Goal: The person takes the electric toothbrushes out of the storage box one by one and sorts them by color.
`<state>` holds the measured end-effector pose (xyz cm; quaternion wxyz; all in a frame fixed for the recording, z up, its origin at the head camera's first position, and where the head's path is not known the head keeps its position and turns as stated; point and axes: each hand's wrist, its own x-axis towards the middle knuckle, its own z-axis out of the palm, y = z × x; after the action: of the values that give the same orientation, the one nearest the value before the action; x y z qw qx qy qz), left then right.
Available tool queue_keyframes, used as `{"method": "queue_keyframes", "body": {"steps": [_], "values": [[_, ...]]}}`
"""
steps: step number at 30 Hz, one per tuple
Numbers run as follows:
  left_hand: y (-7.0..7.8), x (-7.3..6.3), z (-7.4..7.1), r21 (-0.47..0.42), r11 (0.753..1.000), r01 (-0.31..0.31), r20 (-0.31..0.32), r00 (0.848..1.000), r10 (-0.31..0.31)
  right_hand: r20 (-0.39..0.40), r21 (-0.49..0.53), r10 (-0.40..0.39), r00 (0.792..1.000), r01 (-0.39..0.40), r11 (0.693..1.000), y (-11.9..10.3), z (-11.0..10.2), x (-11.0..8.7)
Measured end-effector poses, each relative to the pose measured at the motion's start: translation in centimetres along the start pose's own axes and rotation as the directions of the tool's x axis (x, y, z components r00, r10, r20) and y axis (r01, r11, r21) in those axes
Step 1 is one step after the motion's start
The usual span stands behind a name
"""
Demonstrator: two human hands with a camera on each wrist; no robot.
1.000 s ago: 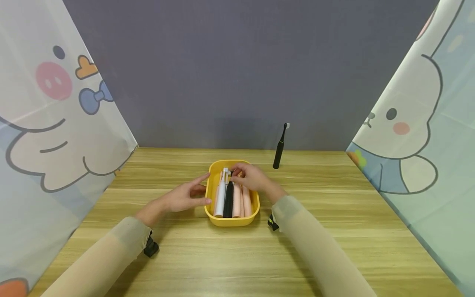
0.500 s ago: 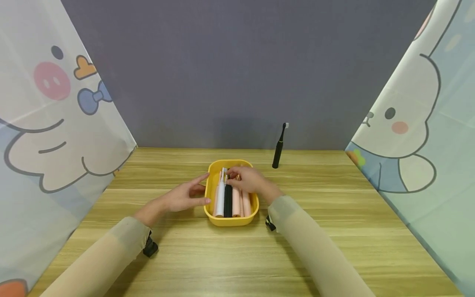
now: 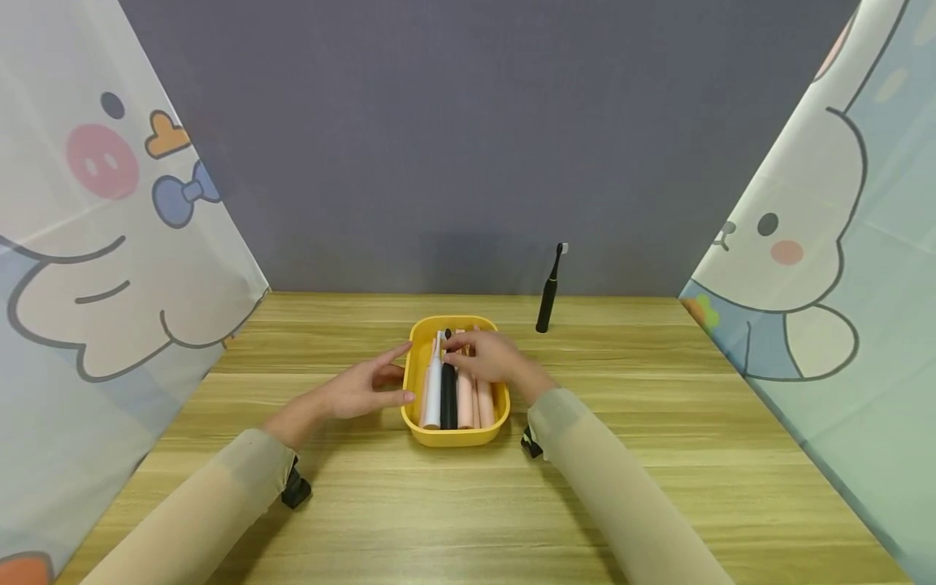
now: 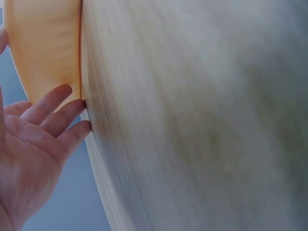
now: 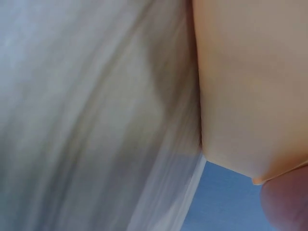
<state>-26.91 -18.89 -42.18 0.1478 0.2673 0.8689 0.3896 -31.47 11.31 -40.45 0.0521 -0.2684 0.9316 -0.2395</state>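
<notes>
A yellow plastic box (image 3: 453, 439) stands on the wooden table, holding several electric toothbrushes side by side. Among them are a white toothbrush (image 3: 433, 396), a black toothbrush (image 3: 448, 398) and pink toothbrushes (image 3: 465, 400). Over the box, my right hand (image 3: 486, 354) pinches the black toothbrush near its neck with thumb and forefinger; the other fingers are partly hidden. My left hand (image 3: 366, 388) is spread at the box's left side, thumb and forefinger at the rim. In the left wrist view its fingers (image 4: 65, 118) extend beside the box wall (image 4: 45, 43).
Another black electric toothbrush (image 3: 547, 307) stands upright on the table, behind and right of the box. A grey panel (image 3: 468, 146) rises at the table's back edge. Cartoon-printed sheets (image 3: 790, 325) flank both sides.
My right hand has shifted slightly left, and the black toothbrush in the box has gone from slightly tilted to lying straight beside the white one. The left hand has stayed in place.
</notes>
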Motion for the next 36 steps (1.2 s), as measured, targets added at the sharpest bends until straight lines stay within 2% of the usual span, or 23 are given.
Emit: {"method": "queue_keyframes", "body": {"steps": [8, 17, 24, 31, 36], "values": [[0.2, -0.1, 0.0, -0.013, 1.0, 0.01, 0.002, 1.0, -0.01, -0.029, 0.19, -0.026, 0.999, 0.031, 0.981, 0.3, -0.2, -0.6], [0.1, 0.0, 0.0, -0.014, 1.0, 0.003, 0.003, 1.0, -0.003, -0.087, 0.293, -0.07, 0.994, 0.093, 0.952, 0.5, -0.8, -1.4], [0.0, 0.1, 0.0, -0.014, 1.0, 0.01, 0.003, 1.0, -0.01, -0.132, 0.348, -0.036, 0.991, 0.081, 0.934, 0.5, -0.9, -2.1], [0.1, 0.0, 0.0, -0.009, 1.0, 0.014, 0.002, 1.0, -0.014, -0.154, 0.44, -0.025, 0.988, 0.091, 0.893, 0.4, -1.1, -2.7], [0.0, 0.0, 0.0, -0.017, 1.0, 0.008, 0.003, 1.0, -0.008, -0.158, 0.546, -0.02, 0.987, 0.104, 0.831, -0.1, -1.1, -2.9]]}}
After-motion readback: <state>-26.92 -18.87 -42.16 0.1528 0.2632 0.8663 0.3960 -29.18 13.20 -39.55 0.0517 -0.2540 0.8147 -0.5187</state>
